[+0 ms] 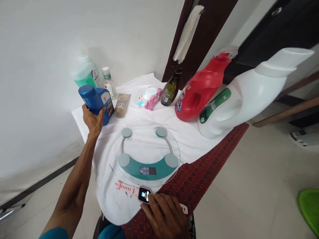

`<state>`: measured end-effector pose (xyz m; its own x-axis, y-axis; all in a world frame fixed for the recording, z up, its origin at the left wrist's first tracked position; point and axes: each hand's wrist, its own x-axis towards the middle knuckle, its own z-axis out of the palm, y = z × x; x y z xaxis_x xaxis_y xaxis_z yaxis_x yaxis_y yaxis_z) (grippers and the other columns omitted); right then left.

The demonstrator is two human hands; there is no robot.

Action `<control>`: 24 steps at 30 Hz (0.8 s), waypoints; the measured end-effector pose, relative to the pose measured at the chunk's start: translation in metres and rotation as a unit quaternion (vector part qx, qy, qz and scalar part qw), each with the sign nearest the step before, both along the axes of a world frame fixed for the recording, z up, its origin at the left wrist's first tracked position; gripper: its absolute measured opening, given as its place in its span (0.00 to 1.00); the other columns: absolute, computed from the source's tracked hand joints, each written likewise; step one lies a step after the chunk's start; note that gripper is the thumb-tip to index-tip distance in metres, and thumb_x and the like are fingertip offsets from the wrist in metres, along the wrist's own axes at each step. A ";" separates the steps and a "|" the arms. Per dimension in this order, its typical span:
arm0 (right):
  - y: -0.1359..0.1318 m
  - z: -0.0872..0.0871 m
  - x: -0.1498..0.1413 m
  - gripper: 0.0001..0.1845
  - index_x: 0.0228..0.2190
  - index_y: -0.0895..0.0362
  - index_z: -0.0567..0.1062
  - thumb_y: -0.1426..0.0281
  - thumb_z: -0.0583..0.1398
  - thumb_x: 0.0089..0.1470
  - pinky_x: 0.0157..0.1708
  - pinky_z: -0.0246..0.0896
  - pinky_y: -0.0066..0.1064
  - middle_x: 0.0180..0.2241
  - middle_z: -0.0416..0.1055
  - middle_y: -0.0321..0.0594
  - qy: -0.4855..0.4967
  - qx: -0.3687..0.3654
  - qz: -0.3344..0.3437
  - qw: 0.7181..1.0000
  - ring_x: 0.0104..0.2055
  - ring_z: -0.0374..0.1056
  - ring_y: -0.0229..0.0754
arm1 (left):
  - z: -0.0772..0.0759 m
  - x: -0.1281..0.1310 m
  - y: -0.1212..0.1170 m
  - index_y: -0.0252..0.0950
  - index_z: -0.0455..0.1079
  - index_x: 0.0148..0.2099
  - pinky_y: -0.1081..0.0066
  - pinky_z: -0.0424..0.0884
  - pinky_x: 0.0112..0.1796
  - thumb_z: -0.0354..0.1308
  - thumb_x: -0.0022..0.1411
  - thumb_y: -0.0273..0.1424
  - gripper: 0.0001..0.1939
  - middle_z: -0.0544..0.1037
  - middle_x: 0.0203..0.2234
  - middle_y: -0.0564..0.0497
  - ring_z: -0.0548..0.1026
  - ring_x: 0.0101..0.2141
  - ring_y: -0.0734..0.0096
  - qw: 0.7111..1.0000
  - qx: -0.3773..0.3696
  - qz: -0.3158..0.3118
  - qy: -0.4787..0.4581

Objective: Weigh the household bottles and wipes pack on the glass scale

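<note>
My left hand (93, 119) is wrapped round a blue bottle (92, 99) with a blue cap, at the left side of the white cloth. At the near edge lies a smartwatch (144, 194) with a pink strap, its screen lit. Bent over its right side, my right hand (166, 212) has the index fingertip at the screen and the thumb against the lower edge; its palm covers much of the strap. Between the hands and the back row lies a round glass scale (148, 171) with teal parts, its display reading zero.
Behind stand a green-liquid bottle (86, 74), a small clear bottle (108, 83), a tan tube (122, 104), a pink wipes pack (151, 98) and a dark bottle (170, 89). To the right are a red jug (196, 94) and a large white jug (239, 96). A wall rises behind.
</note>
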<state>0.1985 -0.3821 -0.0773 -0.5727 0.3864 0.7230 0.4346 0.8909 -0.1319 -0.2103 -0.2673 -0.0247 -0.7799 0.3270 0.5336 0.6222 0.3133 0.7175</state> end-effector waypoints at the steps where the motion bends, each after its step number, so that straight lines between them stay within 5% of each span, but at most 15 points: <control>1: 0.001 -0.001 0.001 0.10 0.43 0.61 0.82 0.71 0.60 0.75 0.45 0.65 0.42 0.35 0.84 0.44 -0.005 -0.006 -0.004 1.000 0.38 0.77 0.47 | -0.001 -0.001 0.006 0.38 0.64 0.58 0.52 0.74 0.57 0.72 0.55 0.40 0.33 0.76 0.52 0.42 0.77 0.53 0.48 1.000 0.000 -0.004 0.003; 5: 0.002 -0.004 0.005 0.15 0.46 0.62 0.82 0.70 0.55 0.77 0.48 0.65 0.43 0.38 0.85 0.45 -0.012 -0.024 -0.002 1.000 0.41 0.77 0.49 | 0.005 0.003 0.013 0.32 0.62 0.65 0.51 0.71 0.64 0.75 0.55 0.37 0.41 0.71 0.60 0.34 0.72 0.63 0.44 1.000 0.006 -0.013 0.007; 8: 0.000 -0.005 0.009 0.17 0.48 0.63 0.82 0.71 0.54 0.78 0.50 0.66 0.43 0.41 0.85 0.45 -0.005 -0.038 0.007 0.999 0.43 0.77 0.49 | 0.016 0.021 0.004 0.29 0.55 0.72 0.48 0.64 0.70 0.78 0.55 0.42 0.53 0.62 0.67 0.27 0.63 0.69 0.41 0.993 0.046 -0.002 0.105; 11: -0.002 -0.004 0.013 0.16 0.50 0.63 0.82 0.72 0.54 0.77 0.51 0.66 0.42 0.43 0.86 0.45 0.000 -0.047 0.025 0.999 0.44 0.77 0.48 | 0.026 0.049 0.004 0.31 0.54 0.74 0.46 0.58 0.73 0.72 0.64 0.44 0.47 0.61 0.68 0.29 0.61 0.71 0.42 0.970 0.036 -0.047 0.234; 14: 0.007 0.003 0.021 0.14 0.52 0.63 0.82 0.72 0.58 0.75 0.53 0.67 0.43 0.45 0.86 0.47 0.016 -0.024 0.010 1.000 0.47 0.77 0.50 | 0.029 0.069 0.033 0.33 0.60 0.71 0.45 0.65 0.69 0.64 0.72 0.37 0.32 0.69 0.65 0.31 0.67 0.68 0.42 0.953 -0.152 -0.140 0.221; 17: 0.039 0.011 0.033 0.11 0.51 0.64 0.81 0.72 0.64 0.71 0.51 0.68 0.42 0.43 0.84 0.51 0.037 0.005 -0.042 0.998 0.47 0.76 0.51 | 0.027 0.074 0.080 0.25 0.64 0.68 0.45 0.70 0.65 0.64 0.69 0.31 0.30 0.71 0.63 0.24 0.71 0.65 0.35 0.917 -0.351 -0.132 0.140; 21: 0.109 0.007 0.051 0.08 0.43 0.60 0.80 0.69 0.61 0.73 0.45 0.68 0.40 0.37 0.80 0.48 0.073 -0.038 -0.140 0.987 0.40 0.73 0.49 | 0.025 0.070 0.127 0.14 0.61 0.70 0.41 0.72 0.61 0.68 0.66 0.30 0.37 0.70 0.62 0.13 0.72 0.64 0.24 0.900 -0.417 -0.085 0.096; 24: 0.152 -0.006 0.059 0.22 0.30 0.53 0.74 0.60 0.54 0.78 0.37 0.63 0.38 0.29 0.75 0.42 0.101 -0.125 -0.173 0.972 0.33 0.70 0.47 | 0.027 0.065 0.139 0.12 0.60 0.71 0.40 0.73 0.58 0.67 0.68 0.30 0.38 0.67 0.63 0.09 0.68 0.66 0.20 0.892 -0.440 -0.059 0.086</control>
<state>0.2578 -0.2296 -0.0834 -0.2333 0.7080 0.6665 0.6446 0.6258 -0.4392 -0.1449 -0.1285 0.0022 -0.6431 0.7532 0.1380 0.7658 0.6326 0.1156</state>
